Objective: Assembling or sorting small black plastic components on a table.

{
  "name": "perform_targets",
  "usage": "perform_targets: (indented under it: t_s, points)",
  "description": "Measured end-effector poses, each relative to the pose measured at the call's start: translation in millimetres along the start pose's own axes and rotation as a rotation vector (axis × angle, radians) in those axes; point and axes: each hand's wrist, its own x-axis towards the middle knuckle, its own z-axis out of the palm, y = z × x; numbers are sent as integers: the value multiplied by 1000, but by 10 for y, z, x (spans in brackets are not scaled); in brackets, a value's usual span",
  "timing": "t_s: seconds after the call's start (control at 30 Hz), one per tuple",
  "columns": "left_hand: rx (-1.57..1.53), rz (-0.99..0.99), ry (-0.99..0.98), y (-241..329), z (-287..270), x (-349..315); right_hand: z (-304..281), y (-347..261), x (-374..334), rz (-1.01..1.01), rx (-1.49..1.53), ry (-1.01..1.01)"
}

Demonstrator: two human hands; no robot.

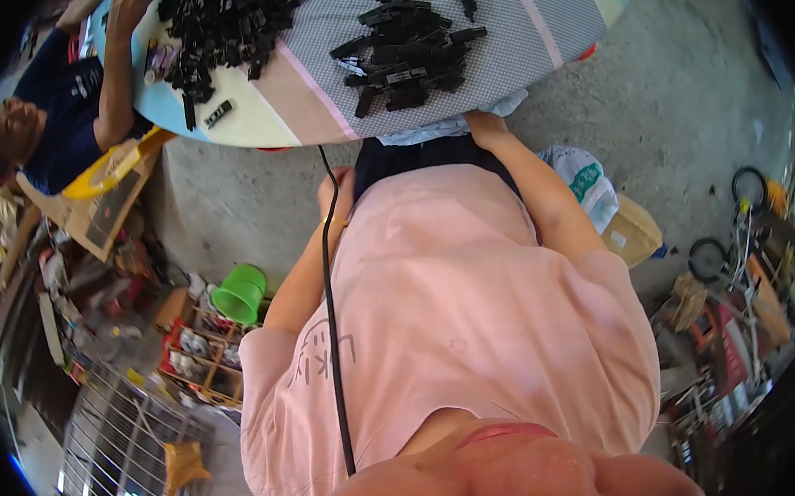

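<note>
My left hand is low beside my dark shorts, below the table's near edge. Its fingers look curled; whatever they may hold is hidden. On the other side my right hand lies over my lap next to a pale blue plastic sheet; its fingers are hidden. On the patterned tablecloth in front of me is a pile of small black plastic parts. A single black part lies apart beyond it. A bigger heap of black parts spreads to the left.
Across the heap a person in a dark blue shirt has both hands raised at the table. A black cable runs down my front. A white plastic bag sits on the floor to my right; a green bucket stands to my left.
</note>
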Motion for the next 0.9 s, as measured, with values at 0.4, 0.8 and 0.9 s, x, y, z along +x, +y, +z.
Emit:
perform_targets:
  t_s: [0.4, 0.8, 0.9]
  points:
    - [-1047, -1090, -346, 131, 1656, 210, -17, -59, 143, -453, -187, 82]
    - [-1146, -866, -396, 771, 1186, -133, -2128, -453, -857, -632, 424, 697]
    - [-1088, -849, -473, 1101, 924, -184, -2638, -231, -172, -585, 298, 1109]
